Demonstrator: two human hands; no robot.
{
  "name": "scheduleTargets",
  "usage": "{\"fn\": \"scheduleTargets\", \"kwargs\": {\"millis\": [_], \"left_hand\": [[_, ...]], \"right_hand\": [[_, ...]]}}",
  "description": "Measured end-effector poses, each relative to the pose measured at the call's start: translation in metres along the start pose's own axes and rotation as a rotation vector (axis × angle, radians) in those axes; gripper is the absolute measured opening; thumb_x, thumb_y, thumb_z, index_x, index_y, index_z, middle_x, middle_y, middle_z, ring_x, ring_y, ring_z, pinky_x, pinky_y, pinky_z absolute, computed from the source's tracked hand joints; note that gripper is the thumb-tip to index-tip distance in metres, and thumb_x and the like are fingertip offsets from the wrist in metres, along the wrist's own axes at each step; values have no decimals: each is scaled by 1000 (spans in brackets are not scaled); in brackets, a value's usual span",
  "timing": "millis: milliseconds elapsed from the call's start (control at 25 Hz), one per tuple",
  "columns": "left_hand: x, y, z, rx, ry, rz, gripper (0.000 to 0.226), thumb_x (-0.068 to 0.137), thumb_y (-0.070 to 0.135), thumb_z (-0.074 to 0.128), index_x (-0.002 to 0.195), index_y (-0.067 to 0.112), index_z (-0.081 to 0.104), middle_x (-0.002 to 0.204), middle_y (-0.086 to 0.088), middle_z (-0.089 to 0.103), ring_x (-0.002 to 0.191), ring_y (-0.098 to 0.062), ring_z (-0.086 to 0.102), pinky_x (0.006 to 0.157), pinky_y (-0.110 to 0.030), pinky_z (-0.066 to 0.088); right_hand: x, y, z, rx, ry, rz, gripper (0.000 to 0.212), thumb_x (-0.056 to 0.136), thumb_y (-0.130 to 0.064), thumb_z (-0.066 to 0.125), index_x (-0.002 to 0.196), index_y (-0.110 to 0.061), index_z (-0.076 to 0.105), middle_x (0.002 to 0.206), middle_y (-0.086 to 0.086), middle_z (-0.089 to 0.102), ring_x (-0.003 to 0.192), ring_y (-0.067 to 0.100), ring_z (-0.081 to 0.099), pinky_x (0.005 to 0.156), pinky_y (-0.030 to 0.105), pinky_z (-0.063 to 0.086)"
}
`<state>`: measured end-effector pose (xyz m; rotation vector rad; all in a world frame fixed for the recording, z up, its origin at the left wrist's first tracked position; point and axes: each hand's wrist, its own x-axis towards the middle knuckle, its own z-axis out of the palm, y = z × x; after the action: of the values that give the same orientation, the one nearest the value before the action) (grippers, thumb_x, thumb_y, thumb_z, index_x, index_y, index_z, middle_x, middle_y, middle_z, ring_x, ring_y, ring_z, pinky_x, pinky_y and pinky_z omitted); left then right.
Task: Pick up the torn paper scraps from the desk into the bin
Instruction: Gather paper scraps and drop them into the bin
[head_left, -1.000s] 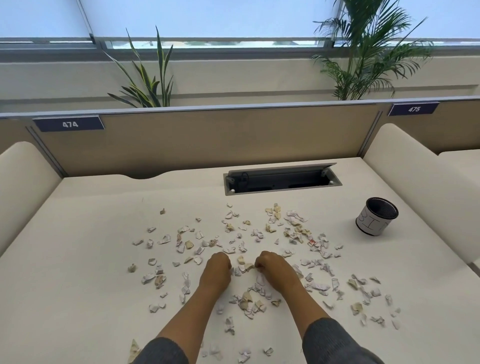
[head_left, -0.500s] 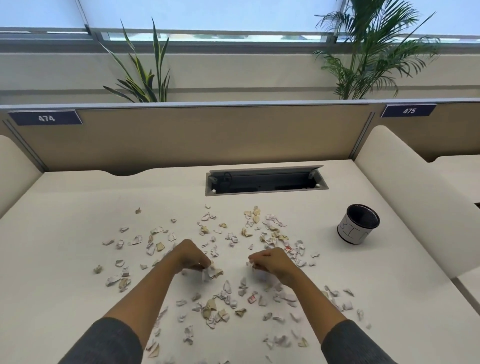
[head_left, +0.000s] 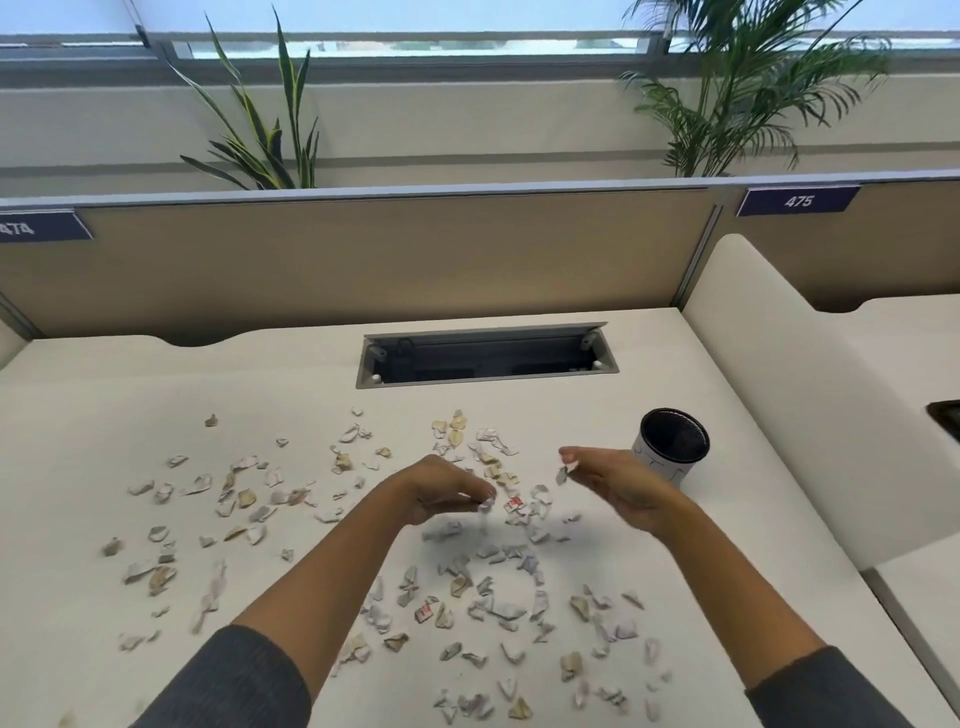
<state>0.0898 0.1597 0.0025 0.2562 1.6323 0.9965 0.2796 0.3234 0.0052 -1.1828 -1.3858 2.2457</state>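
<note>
Several torn paper scraps lie scattered over the white desk, white and tan pieces. My left hand hovers above the middle of the desk, fingers curled down around a small white scrap. My right hand is raised to its right, pinching a small scrap between thumb and fingertips. The bin, a small white cup with a dark mesh inside, stands upright just behind and right of my right hand.
An open cable hatch is set into the desk behind the scraps. A tan partition closes the back, and a white rounded divider walls the right side. Plants stand behind the partition.
Both hands have lifted off the desk and moved right, toward the bin, each with a scrap. The view has shifted right as well.
</note>
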Motion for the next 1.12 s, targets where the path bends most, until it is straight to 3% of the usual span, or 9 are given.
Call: {"fn": "scheduleTargets", "kwargs": {"millis": [120,240,400,560,720,880,1040,1120], "left_hand": [[14,24,41,-75,-50,10,19,80,-6,72,98,-10,72,101,-14,75,93,-22,73,73,-20,59],[28,49,79,-165,-95,14,20,83,-5,69,102,-12,70,99,-14,75,85,-18,73,69,-18,59],[39,84,128,-258,-128,37,19,85,-9,65,103,-13,66,93,-14,72,80,-18,70,65,-19,59],[56,115,171,-278,-24,128,22,78,-13,68,100,-13,67,83,-14,71,59,-15,71,58,-17,58],[73,118,206,-159,159,220,18,66,-8,77,83,-3,75,87,-15,75,74,-21,74,76,-30,62],[76,107,221,65,225,302,17,72,0,74,66,16,74,83,-5,75,83,-21,71,79,-32,61],[73,108,220,115,187,260,4,74,8,68,74,6,72,75,-8,68,71,-24,68,77,-41,62],[68,111,213,120,146,244,12,73,7,67,80,-2,68,76,-13,68,67,-26,68,75,-46,62]], "right_hand": [[0,-25,-49,-34,119,-90,14,88,0,64,100,5,71,91,11,71,82,13,70,82,17,56],[7,-43,-90,-223,348,-176,8,80,-7,71,83,-10,78,86,6,76,87,16,71,91,28,54],[12,-47,-104,-558,547,-255,10,79,-10,71,82,-16,78,78,-1,74,74,7,69,68,16,50],[21,-46,-111,-505,508,-221,20,85,-1,62,89,-15,77,90,8,74,69,18,74,72,26,61],[19,-45,-122,-459,515,-211,30,85,7,57,94,-15,76,93,7,74,72,17,74,77,29,59],[18,-43,-131,-420,519,-219,31,86,7,53,94,-14,75,94,9,75,80,18,74,83,31,58],[16,-44,-134,-384,491,-237,36,86,10,45,87,-15,72,94,12,75,85,20,73,85,32,57],[17,-44,-133,-390,481,-235,36,84,10,48,86,-17,72,93,10,75,89,20,73,90,37,57]]}}
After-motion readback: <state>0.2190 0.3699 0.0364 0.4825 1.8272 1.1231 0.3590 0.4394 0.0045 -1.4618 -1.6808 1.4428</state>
